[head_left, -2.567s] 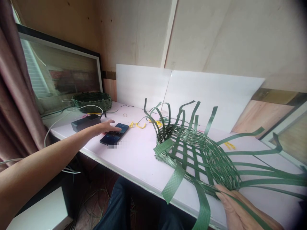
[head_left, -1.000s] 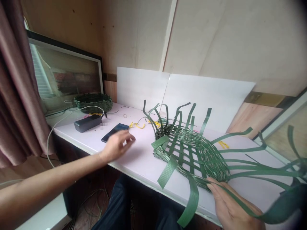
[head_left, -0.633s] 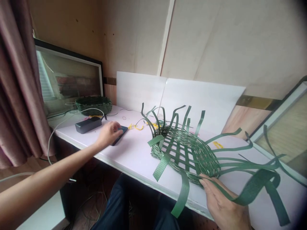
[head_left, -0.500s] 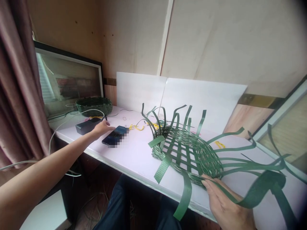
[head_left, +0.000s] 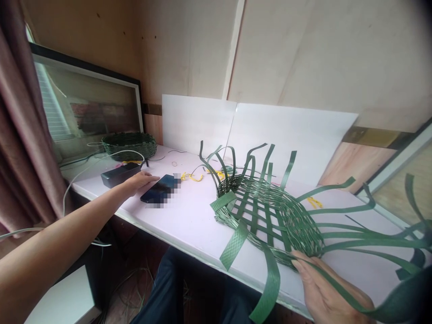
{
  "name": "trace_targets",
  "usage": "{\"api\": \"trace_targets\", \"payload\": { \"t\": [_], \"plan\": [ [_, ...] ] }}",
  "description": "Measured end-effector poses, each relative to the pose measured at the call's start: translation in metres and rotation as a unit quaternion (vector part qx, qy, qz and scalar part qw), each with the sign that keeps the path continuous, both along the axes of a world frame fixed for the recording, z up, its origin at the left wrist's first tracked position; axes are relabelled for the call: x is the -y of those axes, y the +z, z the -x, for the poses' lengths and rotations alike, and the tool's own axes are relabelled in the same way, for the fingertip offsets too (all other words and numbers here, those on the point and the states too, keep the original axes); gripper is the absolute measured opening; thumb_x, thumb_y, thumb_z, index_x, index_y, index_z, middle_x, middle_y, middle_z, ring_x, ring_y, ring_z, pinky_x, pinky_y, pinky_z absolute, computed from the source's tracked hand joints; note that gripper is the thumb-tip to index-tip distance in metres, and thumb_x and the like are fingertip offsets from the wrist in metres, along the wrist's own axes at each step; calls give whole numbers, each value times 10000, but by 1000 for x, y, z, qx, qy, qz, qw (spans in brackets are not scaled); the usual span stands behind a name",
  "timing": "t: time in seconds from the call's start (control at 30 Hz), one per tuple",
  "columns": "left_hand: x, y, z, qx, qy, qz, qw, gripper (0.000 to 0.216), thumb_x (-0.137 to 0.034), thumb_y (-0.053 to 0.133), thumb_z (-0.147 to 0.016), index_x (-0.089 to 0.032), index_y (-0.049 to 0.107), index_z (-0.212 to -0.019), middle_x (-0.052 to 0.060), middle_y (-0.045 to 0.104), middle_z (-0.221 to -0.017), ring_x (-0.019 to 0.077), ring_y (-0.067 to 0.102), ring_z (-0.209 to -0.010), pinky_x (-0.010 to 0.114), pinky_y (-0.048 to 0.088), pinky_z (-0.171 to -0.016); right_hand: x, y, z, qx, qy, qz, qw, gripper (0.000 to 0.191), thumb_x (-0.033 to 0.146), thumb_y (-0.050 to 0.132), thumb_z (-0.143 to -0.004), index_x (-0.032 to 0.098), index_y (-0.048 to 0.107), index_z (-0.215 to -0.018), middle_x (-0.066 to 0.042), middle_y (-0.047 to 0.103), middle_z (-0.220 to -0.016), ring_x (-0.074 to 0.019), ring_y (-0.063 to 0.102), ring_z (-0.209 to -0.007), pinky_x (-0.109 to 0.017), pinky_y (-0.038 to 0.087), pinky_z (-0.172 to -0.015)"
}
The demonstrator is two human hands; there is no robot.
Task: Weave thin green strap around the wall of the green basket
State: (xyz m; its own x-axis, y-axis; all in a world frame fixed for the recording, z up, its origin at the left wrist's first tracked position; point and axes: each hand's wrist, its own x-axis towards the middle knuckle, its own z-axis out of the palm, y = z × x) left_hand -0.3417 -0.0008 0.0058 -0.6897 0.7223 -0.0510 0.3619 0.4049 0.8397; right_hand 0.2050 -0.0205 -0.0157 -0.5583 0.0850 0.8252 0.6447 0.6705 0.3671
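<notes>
A half-woven green basket (head_left: 297, 220) of flat plastic strapping rests tilted on the table, its long loose strips fanning out from the rim. My right hand (head_left: 329, 283) is closed on the basket's near right corner, with one strip running over its back. My left hand (head_left: 143, 180) reaches out at the left with fingers stretched, by the upper left edge of a dark smartphone (head_left: 157, 192). Whether its fingertips touch the phone is not clear. The phone lies flat, and part of its screen is blurred out.
Left of the phone sits a black box (head_left: 116, 174) with a white cable (head_left: 72, 180) near it. Behind is another green basket (head_left: 128, 146). Yellow ties (head_left: 192, 177) lie on the white table (head_left: 189, 216). White panels (head_left: 199, 123) lean against the wall.
The view has shifted slightly, and the basket appears a little lower and farther right. My left hand stays beside the phone, whose screen looks dimmer. My right hand keeps its hold on the basket.
</notes>
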Motion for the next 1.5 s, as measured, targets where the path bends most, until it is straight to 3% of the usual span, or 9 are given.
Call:
{"api": "trace_targets", "payload": {
  "t": [0.57, 0.77, 0.8, 0.9, 1.0, 1.13, 1.2, 1.37, 1.5],
  "plan": [
    [7, 8, -12, 4, -21, -29, 999, 448, -471, 782, -539, -169, 601, -815, 27, 635, -670, 200, 609, -635, 280, 439, -550, -3, -5, -3, -35, 0, 37, 999, 180, 230, 556, -964, 125, 692, -909, -55, 761, -802, -153, 703, -666, -264, 502, -721],
    [52, 22, -98, -157, -72, -124, 977, 173, -343, 647, -745, -194, 616, -827, 29, 627, -828, 188, 579, -815, 276, 445, -712, 0, 0, 2, -28, -3, 23, 999, 173, 200, 532, -973, 130, 678, -910, -41, 752, -784, -130, 694, -655, -233, 508, -725],
    [65, 22, -122, -177, -140, -141, 964, 138, -333, 625, -786, -199, 629, -820, 27, 633, -840, 175, 576, -809, 270, 454, -730, 1, 1, 3, -30, -3, 24, 999, 171, 192, 533, -971, 125, 678, -910, -46, 752, -788, -130, 696, -661, -230, 511, -729],
    [104, 14, -197, -303, -475, -204, 801, 138, -211, 489, -905, -196, 623, -873, 59, 628, -835, 170, 574, -794, 279, 487, -728, 2, 0, 5, -49, -7, 38, 998, 157, 164, 551, -955, 112, 689, -899, -60, 753, -801, -140, 706, -692, -229, 517, -733],
    [122, 4, -252, -353, -531, -264, 724, 255, -187, 506, -916, -208, 583, -1158, 87, 650, -958, 189, 600, -862, 302, 526, -787, 4, 0, 7, -63, -19, 52, 996, 157, 157, 567, -941, 114, 702, -873, -66, 751, -805, -147, 705, -692, -226, 517, -710],
    [107, -4, -292, -287, -418, -323, 799, 575, -199, 521, -920, -237, 326, -1460, 132, 552, -1328, 244, 540, -1192, 389, 508, -978, 12, 1, 14, -69, -37, 74, 994, 203, 147, 527, -944, 140, 725, -902, -55, 749, -801, -137, 687, -659, -209, 499, -642],
    [93, -3, -305, -221, -396, -336, 825, 551, -219, 547, -918, -243, 377, -1442, 123, 542, -1351, 238, 534, -1220, 383, 502, -995, 17, 2, 20, -66, -37, 99, 992, 237, 89, 493, -928, 140, 724, -927, -57, 744, -806, -145, 683, -692, -210, 486, -630],
    [65, 7, -325, -100, -449, -353, 815, 132, -273, 604, -910, -180, 685, -957, 71, 700, -1008, 178, 652, -938, 297, 514, -865, 25, 7, 29, -64, -31, 124, 990, 258, 55, 478, -922, 139, 700, -822, -61, 711, -753, -127, 595, -596, -232, 426, -605],
    [55, 14, -323, -104, -483, -312, 811, 219, -298, 570, -929, -159, 682, -803, 41, 681, -802, 156, 624, -760, 275, 477, -719, 26, 7, 27, -64, -45, 146, 986, 254, 61, 475, -920, 146, 695, -827, -41, 684, -695, -130, 570, -577, -255, 375, -597]
  ]
}}
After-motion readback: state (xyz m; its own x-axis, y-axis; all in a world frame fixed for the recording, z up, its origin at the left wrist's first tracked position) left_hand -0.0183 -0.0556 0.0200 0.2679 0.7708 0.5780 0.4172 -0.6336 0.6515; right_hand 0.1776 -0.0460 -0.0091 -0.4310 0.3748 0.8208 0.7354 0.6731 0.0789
